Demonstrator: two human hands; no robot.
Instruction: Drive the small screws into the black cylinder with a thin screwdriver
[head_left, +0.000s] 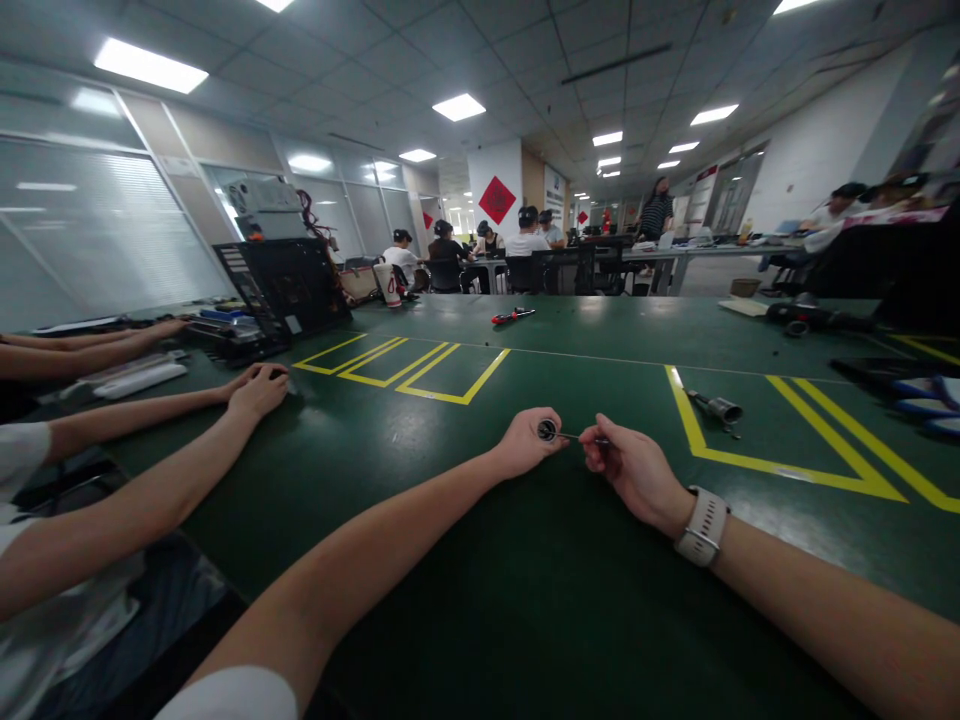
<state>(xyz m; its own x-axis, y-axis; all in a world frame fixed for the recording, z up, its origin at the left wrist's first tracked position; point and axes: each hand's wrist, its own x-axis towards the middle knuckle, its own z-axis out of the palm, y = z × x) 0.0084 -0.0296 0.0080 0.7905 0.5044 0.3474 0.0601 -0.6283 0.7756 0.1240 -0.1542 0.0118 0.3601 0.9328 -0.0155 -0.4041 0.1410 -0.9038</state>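
My left hand [525, 442] rests on the green table [465, 600] and pinches a small round metal part [547, 431] between thumb and fingers. My right hand [628, 468], with a pale watch [702, 527] on its wrist, holds a thin metal tool [581, 436] whose tip meets the round part. Both hands sit close together near the table's middle.
A metal cylinder piece [718, 408] lies inside yellow tape lines at the right. A red-handled tool [513, 316] lies farther back. A black computer case [281, 290] stands at the back left. Other people's arms [150, 400] reach across the table on the left. Blue-handled tools [922, 395] lie at the far right.
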